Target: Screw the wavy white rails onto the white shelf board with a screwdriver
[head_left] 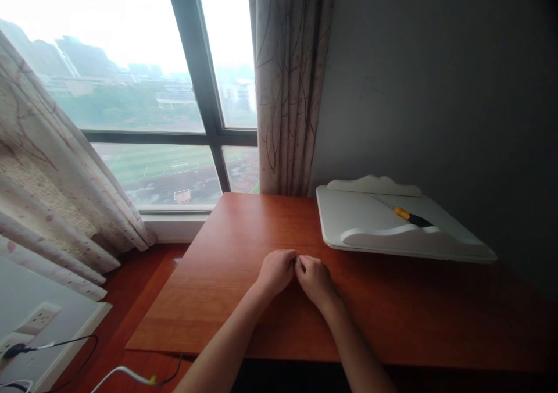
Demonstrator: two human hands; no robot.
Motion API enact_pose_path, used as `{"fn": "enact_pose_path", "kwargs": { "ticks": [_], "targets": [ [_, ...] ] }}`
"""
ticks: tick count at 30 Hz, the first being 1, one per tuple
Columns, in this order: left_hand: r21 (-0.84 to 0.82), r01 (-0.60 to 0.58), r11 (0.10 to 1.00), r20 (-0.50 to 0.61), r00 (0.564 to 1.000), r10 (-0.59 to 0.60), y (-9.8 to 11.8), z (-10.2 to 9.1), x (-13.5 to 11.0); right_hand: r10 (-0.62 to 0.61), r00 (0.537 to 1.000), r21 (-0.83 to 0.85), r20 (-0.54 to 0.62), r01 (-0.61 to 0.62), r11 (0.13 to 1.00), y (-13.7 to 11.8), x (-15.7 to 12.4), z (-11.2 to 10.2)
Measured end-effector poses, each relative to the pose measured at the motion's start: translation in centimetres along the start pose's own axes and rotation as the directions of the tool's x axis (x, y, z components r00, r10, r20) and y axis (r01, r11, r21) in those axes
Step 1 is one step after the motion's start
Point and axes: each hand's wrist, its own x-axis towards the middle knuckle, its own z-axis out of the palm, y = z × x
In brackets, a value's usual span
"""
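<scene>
My left hand (pixel 277 272) and my right hand (pixel 314 277) are close together over the reddish-brown wooden table (pixel 209 288), thumbs and fingertips almost meeting. Both are closed with the fingers curled in. Between the fingertips shows a small dark spot, too small to name; whatever the fingers hold, if anything, is hidden. To the right stands a white board with raised wavy edges (pixel 349 213). A screwdriver (pixel 407 214) with a yellow and black handle lies on it, its handle end partly behind the near raised edge.
A window (pixel 209 134) and patterned curtains (pixel 285 90) are beyond the table. A grey wall (pixel 405 90) rises behind the white board. Down at the left are a wall socket (pixel 41 318), a black plug (pixel 15 351) and a white cable (pixel 124 370) by the table's edge.
</scene>
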Motion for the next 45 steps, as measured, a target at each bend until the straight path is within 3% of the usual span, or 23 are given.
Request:
{"fn": "enact_pose_path", "kwargs": {
  "ticks": [45],
  "targets": [
    [0.013,0.008,1.000,0.004,1.000,-0.008,0.09,-0.15,-0.16,0.007,1.000,-0.005,0.019,-0.006,1.000,-0.15,0.01,-0.05]
  ]
}}
